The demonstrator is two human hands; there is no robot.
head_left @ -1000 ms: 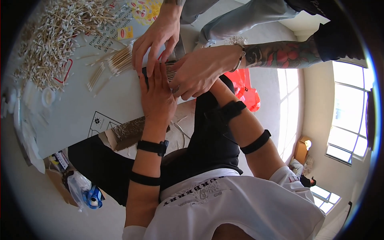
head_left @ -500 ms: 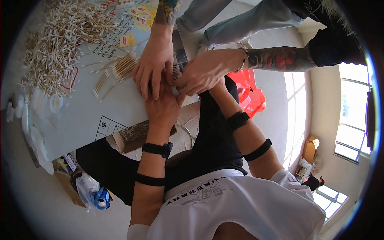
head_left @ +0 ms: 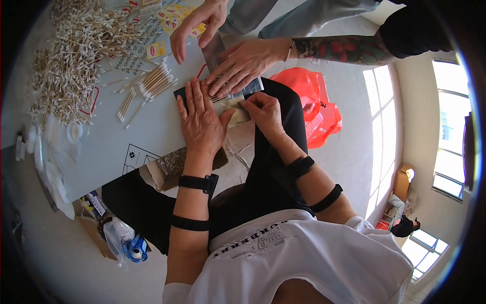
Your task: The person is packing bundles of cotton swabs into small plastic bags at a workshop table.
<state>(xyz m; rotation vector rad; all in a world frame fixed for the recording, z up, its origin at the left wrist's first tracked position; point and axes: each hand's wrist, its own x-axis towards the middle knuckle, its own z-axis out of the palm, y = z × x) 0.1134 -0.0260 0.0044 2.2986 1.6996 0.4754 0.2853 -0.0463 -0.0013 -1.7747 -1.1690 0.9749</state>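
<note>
So the left hand [head_left: 202, 121] lies flat beside lined-up cotton swabs [head_left: 221, 98] at the table [head_left: 111, 157] edge, right hand [head_left: 266, 115] pinching some pale film [head_left: 239, 116], co-worker's hand [head_left: 250, 62] over the swabs.

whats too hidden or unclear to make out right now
- Count of swabs in the row: head view, partly covered by the co-worker's lower hand.
- Right hand's grip on the pale sheet: head view, its curled fingers hide it.
- Box's middle: head view, behind the left forearm.
- Swab pile's far end: head view, cut by the upper edge.
</note>
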